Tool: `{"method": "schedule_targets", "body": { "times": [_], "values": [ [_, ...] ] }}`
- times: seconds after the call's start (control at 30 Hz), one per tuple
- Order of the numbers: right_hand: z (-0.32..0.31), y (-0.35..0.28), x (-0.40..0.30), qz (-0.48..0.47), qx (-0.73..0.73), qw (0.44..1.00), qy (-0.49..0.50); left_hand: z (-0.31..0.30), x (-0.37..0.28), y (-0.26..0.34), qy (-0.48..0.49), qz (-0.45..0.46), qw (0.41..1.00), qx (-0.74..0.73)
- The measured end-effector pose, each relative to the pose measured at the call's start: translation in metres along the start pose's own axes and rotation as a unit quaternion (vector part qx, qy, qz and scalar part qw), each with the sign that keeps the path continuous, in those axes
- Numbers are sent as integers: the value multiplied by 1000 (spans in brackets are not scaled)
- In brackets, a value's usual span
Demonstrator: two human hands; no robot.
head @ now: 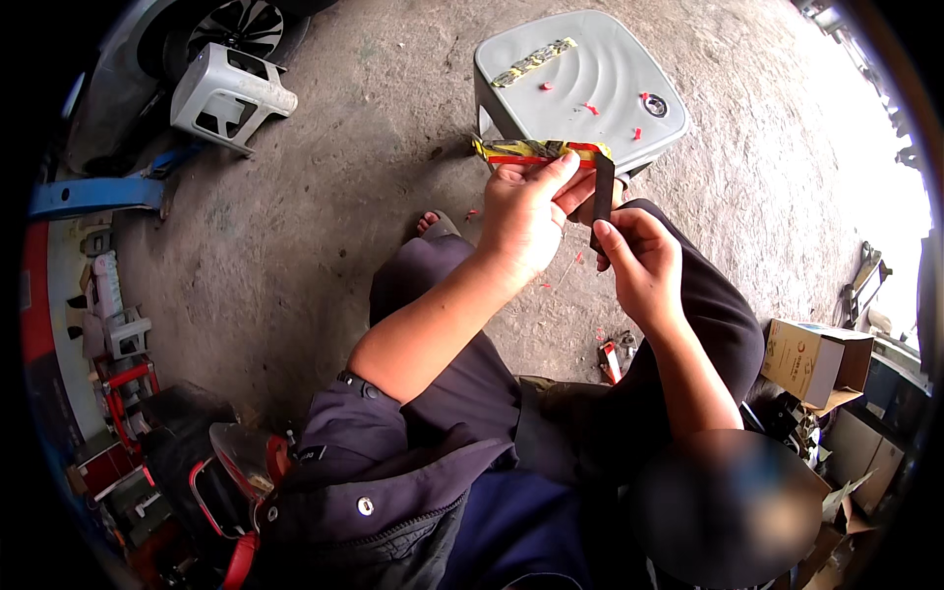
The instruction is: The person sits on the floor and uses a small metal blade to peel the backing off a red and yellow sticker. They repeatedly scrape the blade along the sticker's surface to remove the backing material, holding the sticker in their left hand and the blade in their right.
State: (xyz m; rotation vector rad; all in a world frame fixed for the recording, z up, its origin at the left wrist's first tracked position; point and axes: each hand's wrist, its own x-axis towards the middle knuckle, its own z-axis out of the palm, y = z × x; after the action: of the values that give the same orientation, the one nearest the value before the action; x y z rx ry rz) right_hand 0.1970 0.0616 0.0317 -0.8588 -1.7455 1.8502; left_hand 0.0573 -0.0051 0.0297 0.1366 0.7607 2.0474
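My left hand point(527, 214) pinches a crumpled yellow, black and red strip point(509, 151), held level in front of my knees. A flat black strip point(603, 192) hangs from its right end; whether the two are joined I cannot tell. Lower down, my right hand point(645, 258) grips this black strip between thumb and fingers. Just beyond my hands stands a grey plastic box with a rippled lid point(597, 63). On that lid lie a second yellow and black strip point(535, 63) and several red scraps point(590, 108).
At the upper left, a white plastic stool point(228, 96) stands by a car wheel point(236, 29), with a blue metal arm point(99, 198) below. An opened cardboard box point(804, 361) is at right. Red scraps dot the concrete floor point(295, 243). Red-framed equipment point(214, 501) sits lower left.
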Motion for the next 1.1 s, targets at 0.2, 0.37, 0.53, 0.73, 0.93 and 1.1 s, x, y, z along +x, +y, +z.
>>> {"method": "schedule_targets", "body": {
  "times": [0.2, 0.37, 0.53, 0.73, 0.93, 1.1],
  "values": [
    [-4, -2, -1, -12, -28, 1000, 7, 6, -2, -1, -8, 6, 1000, 21],
    [-4, -15, 4, -12, 54, 998, 19, 2, -12, -13, -7, -1, 998, 57],
    [-15, -11, -5, -16, 32, 999, 15, -1, 1, -9, 30, 53, 998, 32],
    [-8, -11, -3, -7, 8, 1000, 8, -2, -1, -2, 19, 39, 999, 9],
    [-9, -10, -3, -6, -5, 1000, 1, 0, -2, -1, 6, 30, 1000, -7],
    [-8, -11, -4, -17, -14, 1000, -3, 1, -4, -1, 7, 25, 1000, -2]
  ]
}}
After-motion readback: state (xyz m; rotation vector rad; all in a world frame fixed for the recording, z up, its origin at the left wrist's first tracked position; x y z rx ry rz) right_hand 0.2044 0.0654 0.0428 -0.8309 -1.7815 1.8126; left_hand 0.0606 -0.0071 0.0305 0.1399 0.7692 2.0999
